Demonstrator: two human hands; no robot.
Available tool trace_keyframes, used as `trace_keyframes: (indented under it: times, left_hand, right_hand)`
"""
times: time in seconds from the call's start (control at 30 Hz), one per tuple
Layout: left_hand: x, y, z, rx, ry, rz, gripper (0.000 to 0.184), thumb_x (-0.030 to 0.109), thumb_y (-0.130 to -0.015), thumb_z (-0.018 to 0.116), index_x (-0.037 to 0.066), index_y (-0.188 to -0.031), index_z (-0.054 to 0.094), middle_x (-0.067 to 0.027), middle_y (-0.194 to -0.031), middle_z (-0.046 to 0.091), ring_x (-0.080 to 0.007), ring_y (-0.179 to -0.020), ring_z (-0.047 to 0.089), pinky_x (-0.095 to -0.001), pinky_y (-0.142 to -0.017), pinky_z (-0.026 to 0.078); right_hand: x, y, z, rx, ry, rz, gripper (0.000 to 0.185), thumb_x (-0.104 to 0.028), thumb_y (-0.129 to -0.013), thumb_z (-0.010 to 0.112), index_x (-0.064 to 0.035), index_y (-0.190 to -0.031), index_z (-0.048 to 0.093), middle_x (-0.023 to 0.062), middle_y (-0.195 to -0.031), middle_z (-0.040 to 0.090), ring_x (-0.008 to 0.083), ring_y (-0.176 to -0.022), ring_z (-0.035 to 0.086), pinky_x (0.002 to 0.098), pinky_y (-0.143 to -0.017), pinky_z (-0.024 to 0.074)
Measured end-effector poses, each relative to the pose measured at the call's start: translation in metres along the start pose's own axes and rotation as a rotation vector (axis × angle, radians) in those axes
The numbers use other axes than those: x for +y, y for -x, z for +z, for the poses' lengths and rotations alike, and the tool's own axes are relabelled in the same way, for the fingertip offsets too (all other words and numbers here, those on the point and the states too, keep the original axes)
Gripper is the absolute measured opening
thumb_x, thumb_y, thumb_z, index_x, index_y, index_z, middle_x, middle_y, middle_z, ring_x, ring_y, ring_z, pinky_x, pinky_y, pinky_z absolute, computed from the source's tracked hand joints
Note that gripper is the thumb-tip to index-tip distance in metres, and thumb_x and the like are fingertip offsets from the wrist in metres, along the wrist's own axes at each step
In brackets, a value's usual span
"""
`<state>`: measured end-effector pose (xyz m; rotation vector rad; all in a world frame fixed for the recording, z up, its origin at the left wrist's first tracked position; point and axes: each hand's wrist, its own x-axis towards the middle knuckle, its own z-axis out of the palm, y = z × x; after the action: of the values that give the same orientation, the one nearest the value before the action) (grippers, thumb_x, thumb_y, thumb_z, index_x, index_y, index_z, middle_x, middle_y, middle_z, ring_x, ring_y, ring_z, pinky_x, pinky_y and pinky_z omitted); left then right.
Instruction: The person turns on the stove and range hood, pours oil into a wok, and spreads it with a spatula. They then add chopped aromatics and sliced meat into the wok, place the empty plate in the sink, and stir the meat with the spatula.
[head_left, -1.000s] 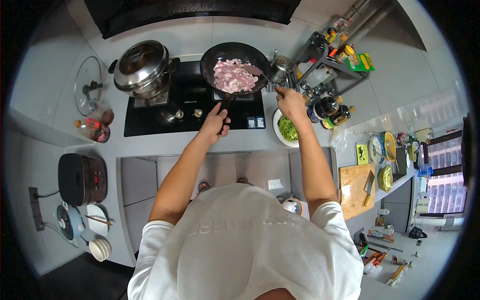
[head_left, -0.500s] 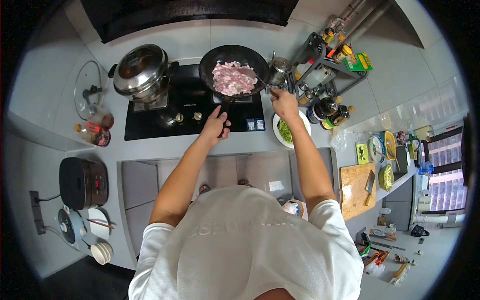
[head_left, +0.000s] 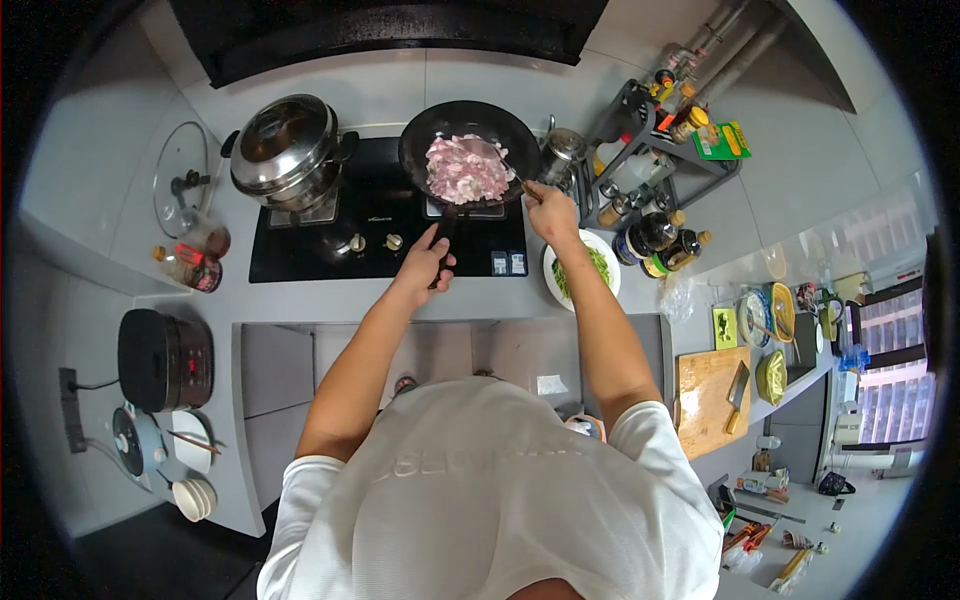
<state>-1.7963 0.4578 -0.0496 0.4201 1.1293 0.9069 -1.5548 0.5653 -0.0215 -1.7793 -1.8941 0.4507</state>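
Note:
A black wok (head_left: 415,140) sits on the right burner with pale pink chopped meat (head_left: 465,170) heaped in it. My left hand (head_left: 424,268) is wrapped round the wok's dark handle (head_left: 447,228), which points toward me. At the wok's right rim, my right hand (head_left: 552,214) grips a spatula (head_left: 518,181) by its brown handle end. The spatula's blade lies against the meat and is partly hard to make out. Below my right forearm stands a white plate (head_left: 551,277) of cut green vegetable (head_left: 598,266), partly covered by the arm.
A lidded steel pot (head_left: 285,150) occupies the left burner of the black stove (head_left: 310,255). Right of the wok are a metal canister (head_left: 565,150), a spice rack (head_left: 690,150) and dark sauce bottles (head_left: 655,230). A knife (head_left: 739,385) lies on a cutting board (head_left: 700,400) at right.
My right hand has shifted left with the spatula, closer to the wok's rim. My left hand stays on the wok handle. The whole view has tilted slightly.

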Motion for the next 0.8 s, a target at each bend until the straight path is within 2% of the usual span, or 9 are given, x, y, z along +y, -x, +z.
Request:
trace_keyframes:
  times: [0.07,0.17,0.37,0.47,0.57,0.67,0.8]
  left_hand:
    - [-0.003,-0.003,-0.001,0.01,0.006,0.005,0.062,0.025,-0.107,0.053,0.031,-0.161,0.024,-0.0056,-0.087,0.056,-0.0139,-0.054,0.045,-0.0277,-0.043,0.033]
    - [-0.004,-0.004,0.001,0.026,0.022,0.014,0.061,0.025,-0.107,0.053,0.031,-0.16,0.024,-0.0057,-0.087,0.056,-0.0138,-0.053,0.045,-0.0277,-0.043,0.033]
    - [-0.005,-0.002,0.01,0.061,0.009,0.011,0.061,0.025,-0.107,0.053,0.031,-0.16,0.025,-0.0051,-0.088,0.057,-0.0132,-0.054,0.045,-0.0271,-0.043,0.033]
    - [-0.008,-0.003,0.012,0.07,0.01,0.017,0.06,0.025,-0.107,0.052,0.03,-0.16,0.024,-0.0047,-0.088,0.055,-0.0129,-0.054,0.045,-0.0275,-0.043,0.034]
    - [-0.009,-0.002,0.015,0.08,0.004,0.02,0.06,0.025,-0.107,0.052,0.03,-0.16,0.024,-0.0043,-0.087,0.054,-0.0127,-0.054,0.045,-0.0279,-0.043,0.034]
    - [-0.007,-0.002,0.014,0.061,0.008,0.028,0.06,0.024,-0.107,0.052,0.03,-0.16,0.024,-0.0042,-0.087,0.054,-0.0128,-0.055,0.045,-0.0283,-0.044,0.035]
    - [-0.01,-0.007,0.007,0.025,0.024,0.016,0.062,0.025,-0.107,0.052,0.03,-0.161,0.022,-0.0047,-0.088,0.057,-0.0141,-0.055,0.046,-0.0277,-0.045,0.035]
  right_hand:
    - [0.005,-0.001,0.003,0.031,0.061,0.015,0.038,-0.019,-0.09,0.065,-0.0168,-0.128,0.07,0.0218,-0.118,0.069,0.0401,-0.108,0.067,0.0448,-0.096,0.0521]
    - [-0.005,0.006,-0.004,0.06,-0.003,0.017,0.035,-0.017,-0.091,0.061,-0.0146,-0.125,0.072,0.0278,-0.107,0.069,0.0458,-0.103,0.066,0.0498,-0.095,0.0515]
    - [0.013,0.008,-0.007,0.014,-0.104,-0.099,0.036,-0.017,-0.091,0.061,-0.0138,-0.125,0.071,0.028,-0.108,0.069,0.0458,-0.102,0.067,0.0497,-0.094,0.0523]
    - [0.014,0.004,-0.02,-0.026,-0.074,-0.091,0.037,-0.017,-0.091,0.061,-0.0138,-0.126,0.071,0.0281,-0.108,0.069,0.0458,-0.102,0.066,0.0501,-0.094,0.052]
    - [0.013,-0.01,-0.021,-0.054,0.007,-0.021,0.038,-0.018,-0.091,0.064,-0.0153,-0.128,0.069,0.0258,-0.115,0.069,0.0434,-0.107,0.066,0.0474,-0.096,0.052]
    - [0.012,-0.014,0.002,0.039,-0.045,-0.09,0.037,-0.017,-0.091,0.06,-0.0127,-0.126,0.07,0.0268,-0.109,0.069,0.0446,-0.102,0.067,0.0498,-0.094,0.0521]
    - [-0.013,-0.003,0.023,-0.016,-0.107,-0.108,0.037,-0.017,-0.091,0.061,-0.0117,-0.126,0.07,0.0262,-0.111,0.069,0.0441,-0.104,0.066,0.0486,-0.094,0.0523]
